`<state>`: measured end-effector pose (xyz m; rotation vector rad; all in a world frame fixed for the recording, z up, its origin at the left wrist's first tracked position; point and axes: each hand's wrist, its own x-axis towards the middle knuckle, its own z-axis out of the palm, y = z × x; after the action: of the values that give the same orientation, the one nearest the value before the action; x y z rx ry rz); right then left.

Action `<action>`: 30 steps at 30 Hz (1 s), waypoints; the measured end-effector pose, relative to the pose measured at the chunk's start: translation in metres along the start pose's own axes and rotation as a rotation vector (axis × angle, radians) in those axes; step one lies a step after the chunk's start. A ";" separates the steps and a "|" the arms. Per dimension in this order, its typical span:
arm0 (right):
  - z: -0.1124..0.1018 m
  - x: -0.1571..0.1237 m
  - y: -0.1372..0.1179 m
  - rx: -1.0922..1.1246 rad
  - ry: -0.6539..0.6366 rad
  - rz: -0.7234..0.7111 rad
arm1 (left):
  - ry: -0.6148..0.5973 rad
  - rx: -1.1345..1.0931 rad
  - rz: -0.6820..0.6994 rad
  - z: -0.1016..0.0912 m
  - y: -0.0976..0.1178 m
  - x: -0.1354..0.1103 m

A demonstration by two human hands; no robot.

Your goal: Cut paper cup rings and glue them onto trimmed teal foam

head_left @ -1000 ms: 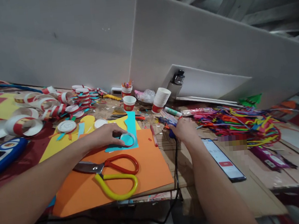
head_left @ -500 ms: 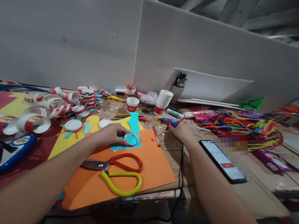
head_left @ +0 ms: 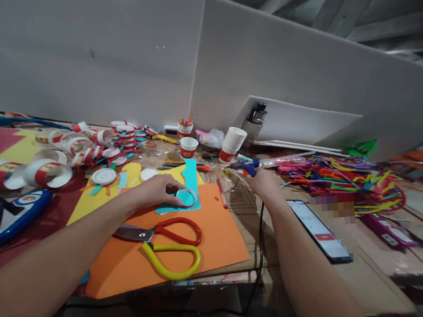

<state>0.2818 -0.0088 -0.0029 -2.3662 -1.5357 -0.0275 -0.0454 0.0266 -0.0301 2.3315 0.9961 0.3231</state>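
My left hand (head_left: 154, 190) rests on a white paper-cup ring (head_left: 186, 197), fingers pinching its rim against a teal paper piece (head_left: 190, 183) that lies on an orange sheet (head_left: 211, 237). My right hand (head_left: 263, 182) is closed around the handle of a blue glue gun (head_left: 247, 165), lifted a little above the table, its black cord (head_left: 258, 238) trailing toward me. Scissors (head_left: 167, 244) with one red and one yellow handle lie on the orange sheet below my left hand.
A phone (head_left: 319, 230) lies beside my right forearm. A heap of coloured pipe cleaners (head_left: 350, 181) fills the right. Stacked paper cups (head_left: 232, 144), a red cup (head_left: 189, 147) and cut cup rings (head_left: 50, 172) crowd the back and left. White boards stand behind.
My right hand has closed on the glue gun and lifted it off the table, nozzle now pointing left. My left hand has stayed on the ring.
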 end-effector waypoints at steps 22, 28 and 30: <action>-0.003 -0.027 -0.033 0.498 -0.082 -0.291 | 0.002 -0.010 -0.022 0.000 0.001 0.000; -0.007 -0.035 -0.041 0.620 -0.112 -0.309 | 0.023 -0.025 -0.015 0.001 0.000 -0.001; -0.008 -0.038 -0.042 0.683 -0.143 -0.323 | 0.023 -0.028 -0.020 0.001 0.001 -0.002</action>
<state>0.2292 -0.0291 0.0085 -1.6056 -1.6382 0.5168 -0.0452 0.0241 -0.0303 2.2963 1.0191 0.3537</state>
